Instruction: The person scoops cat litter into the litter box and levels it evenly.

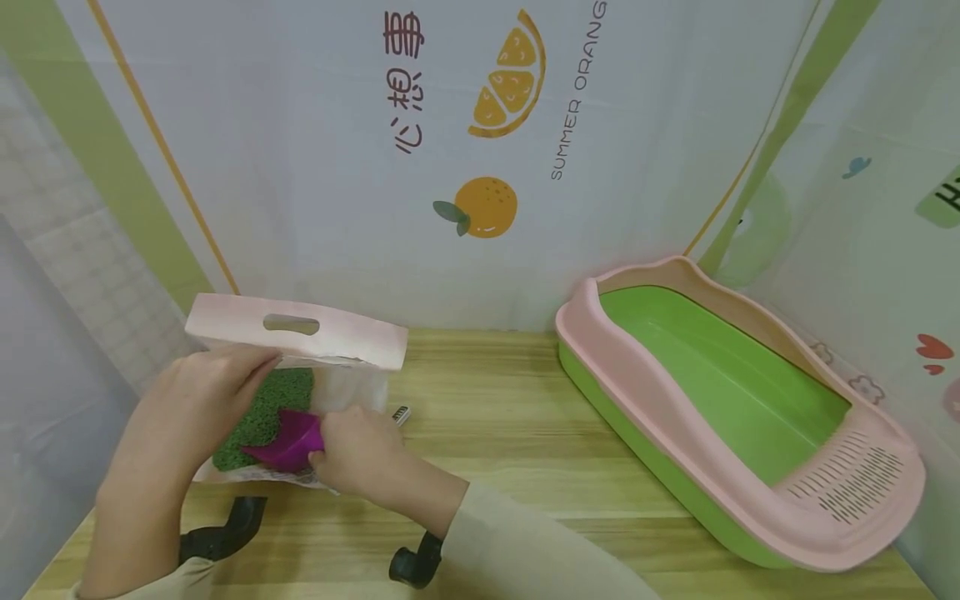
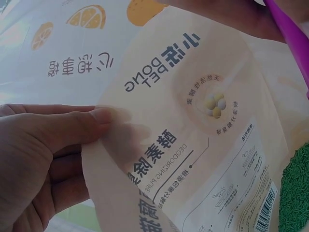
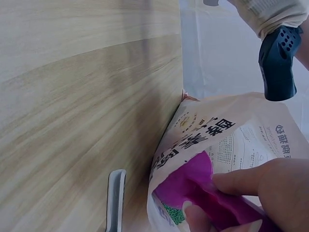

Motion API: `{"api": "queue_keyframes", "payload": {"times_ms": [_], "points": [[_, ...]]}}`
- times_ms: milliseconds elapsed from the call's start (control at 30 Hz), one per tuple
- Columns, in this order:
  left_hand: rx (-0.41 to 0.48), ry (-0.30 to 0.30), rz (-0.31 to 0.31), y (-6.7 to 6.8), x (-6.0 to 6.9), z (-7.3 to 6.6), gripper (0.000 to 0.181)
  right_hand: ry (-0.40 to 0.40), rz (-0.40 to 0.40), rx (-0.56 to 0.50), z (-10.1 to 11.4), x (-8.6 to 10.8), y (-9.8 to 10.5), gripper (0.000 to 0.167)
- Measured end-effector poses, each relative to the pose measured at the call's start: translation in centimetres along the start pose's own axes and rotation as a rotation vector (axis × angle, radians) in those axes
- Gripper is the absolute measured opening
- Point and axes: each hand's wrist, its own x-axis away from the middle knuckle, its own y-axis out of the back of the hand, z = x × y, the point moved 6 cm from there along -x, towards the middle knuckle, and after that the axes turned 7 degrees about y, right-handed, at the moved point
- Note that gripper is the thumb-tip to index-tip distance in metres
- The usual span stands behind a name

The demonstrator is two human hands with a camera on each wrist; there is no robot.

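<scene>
Lower left of the frame: purple scoop (image 1: 288, 447) in a bag (image 1: 347, 386) of green pellets (image 1: 262, 408)
Left hand (image 1: 197, 400) pinches the floppy-looking bag, right hand (image 1: 363, 450) has fingers round the scoop; probably light, stiff plastic, handle (image 3: 232, 208)'s the best hold.

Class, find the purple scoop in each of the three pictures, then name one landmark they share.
Head: the purple scoop is below and left of centre, gripped by the right hand.
Left wrist: only a strip of the purple scoop shows, at the upper right edge.
Right wrist: the purple scoop fills part of the lower right.
Shared landmark: the green pellets.
</scene>
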Motion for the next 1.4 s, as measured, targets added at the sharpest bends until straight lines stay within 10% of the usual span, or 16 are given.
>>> {"api": "queue_keyframes", "payload": {"times_ms": [333,500,933,1133,1400], "points": [[0.009,-0.030,-0.035,0.16,0.07,0.01,0.032,-0.037,0.012,-0.008,-0.07,-0.29,-0.31,0.037],[0.011,-0.021,-0.024,0.16,-0.01,0.01,0.005,-0.027,0.005,0.006,0.06,-0.38,-0.17,0.035],[0.006,-0.047,-0.046,0.25,0.11,-0.06,0.006,-0.004,-0.005,-0.009,0.11,-0.46,-0.54,0.038],[0.011,-0.069,-0.061,0.21,0.19,-0.15,0.047,0.017,-0.019,-0.021,0.31,-0.36,-0.58,0.041],[0.009,-0.046,-0.037,0.20,0.06,-0.18,0.007,0.034,-0.049,-0.016,0.52,-0.49,-0.65,0.040]]}}
